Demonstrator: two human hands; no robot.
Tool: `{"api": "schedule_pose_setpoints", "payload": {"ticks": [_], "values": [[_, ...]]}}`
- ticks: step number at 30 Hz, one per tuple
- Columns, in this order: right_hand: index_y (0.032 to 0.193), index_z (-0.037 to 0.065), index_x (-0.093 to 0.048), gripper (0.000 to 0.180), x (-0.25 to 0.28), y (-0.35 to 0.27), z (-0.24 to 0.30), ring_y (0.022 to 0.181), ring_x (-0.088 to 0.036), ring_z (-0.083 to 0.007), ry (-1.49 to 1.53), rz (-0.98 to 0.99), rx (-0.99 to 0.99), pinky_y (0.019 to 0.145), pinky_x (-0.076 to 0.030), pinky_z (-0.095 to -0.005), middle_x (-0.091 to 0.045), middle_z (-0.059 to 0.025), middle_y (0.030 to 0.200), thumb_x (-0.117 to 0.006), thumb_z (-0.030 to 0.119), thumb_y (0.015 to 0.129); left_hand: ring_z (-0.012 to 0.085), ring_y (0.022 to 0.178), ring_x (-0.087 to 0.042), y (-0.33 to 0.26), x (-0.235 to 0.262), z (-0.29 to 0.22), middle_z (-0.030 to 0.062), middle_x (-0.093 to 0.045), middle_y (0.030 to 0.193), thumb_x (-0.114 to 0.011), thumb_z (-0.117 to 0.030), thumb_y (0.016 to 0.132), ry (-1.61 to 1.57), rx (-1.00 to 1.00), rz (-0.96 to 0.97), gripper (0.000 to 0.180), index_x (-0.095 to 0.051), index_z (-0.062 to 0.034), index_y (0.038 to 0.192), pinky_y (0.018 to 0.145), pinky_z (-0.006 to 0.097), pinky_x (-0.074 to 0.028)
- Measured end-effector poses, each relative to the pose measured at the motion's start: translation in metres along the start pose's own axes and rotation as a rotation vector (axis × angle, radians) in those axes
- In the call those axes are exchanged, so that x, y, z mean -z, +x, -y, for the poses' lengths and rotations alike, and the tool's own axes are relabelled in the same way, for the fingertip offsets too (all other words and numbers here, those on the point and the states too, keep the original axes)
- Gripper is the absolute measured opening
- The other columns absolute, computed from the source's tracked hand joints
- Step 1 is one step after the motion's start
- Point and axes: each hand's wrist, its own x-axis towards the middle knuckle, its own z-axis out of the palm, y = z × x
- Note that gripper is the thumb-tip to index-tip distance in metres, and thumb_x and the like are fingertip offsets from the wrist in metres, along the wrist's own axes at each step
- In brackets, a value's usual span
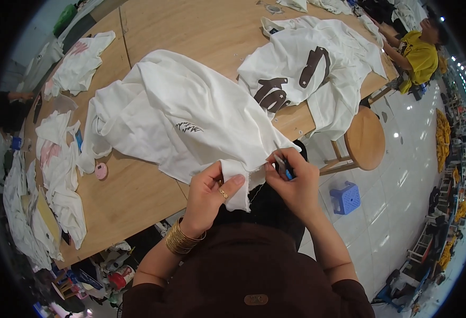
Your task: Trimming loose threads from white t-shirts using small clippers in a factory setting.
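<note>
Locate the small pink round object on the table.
In the head view, the pink round object lies on the wooden table, left of the left hand, just below the edge of the white garment.

A large white cotton garment (175,114) with a small dark print in its middle lies crumpled in loose folds on the wooden table (132,196). One edge of it hangs over the near edge of the table, and there the left hand (207,195) pinches the hem between thumb and fingers. Just beside it, the right hand (295,183) holds a small blue-handled thread snipper (284,168) against the same hem.
</note>
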Motion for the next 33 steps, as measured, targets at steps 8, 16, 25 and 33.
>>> {"api": "schedule_pose_setpoints", "payload": {"ticks": [8,16,25,33], "values": [[0.085,0.004,-0.059,0.016,0.007,0.002,0.006,0.051,-0.04,-0.0042,0.242,0.211,-0.337,0.05,-0.036,-0.0203,-0.046,0.0014,0.056,-0.065,0.012,0.072,0.0251,0.105,-0.056,0.001,-0.001,-0.007,0.017,-0.052,0.117,-0.048,-0.012,0.091,-0.228,-0.03,0.174,0.038,-0.037,0.0046,0.123,0.086,0.031,-0.048],[0.099,0.002,-0.053,0.022,0.022,-0.016,0.021,0.062,-0.048,-0.007,0.44,0.142,-0.287,0.059,-0.04,-0.0216,-0.055,-0.0031,0.073,-0.056,0.019,0.086,0.0273,0.116,-0.048,-0.001,0.001,-0.012,0.0189,-0.049,0.121,-0.042,-0.007,0.092,-0.385,0.001,0.176,0.033,-0.036,0.0051,0.122,0.095,0.035,-0.04],[0.088,0.003,-0.054,0.033,0.007,-0.023,0.024,0.055,-0.033,-0.0029,0.605,0.543,-0.532,0.047,-0.026,-0.0182,-0.041,0.0045,0.063,-0.035,0.028,0.097,0.0247,0.112,-0.051,0.001,0.005,-0.003,0.0185,-0.049,0.122,-0.043,-0.011,0.093,-0.334,-0.04,0.223,0.036,-0.035,0.0035,0.124,0.095,0.037,-0.039],[0.082,0.005,-0.052,0.035,0.006,-0.017,0.033,0.052,-0.032,-0.0027,0.663,0.495,-0.546,0.047,-0.027,-0.0172,-0.042,0.0047,0.064,-0.037,0.032,0.097,0.0216,0.106,-0.054,0.001,0.003,-0.004,0.0184,-0.054,0.117,-0.044,-0.012,0.092,-0.32,-0.05,0.239,0.033,-0.037,0.0023,0.122,0.092,0.036,-0.041]]}}
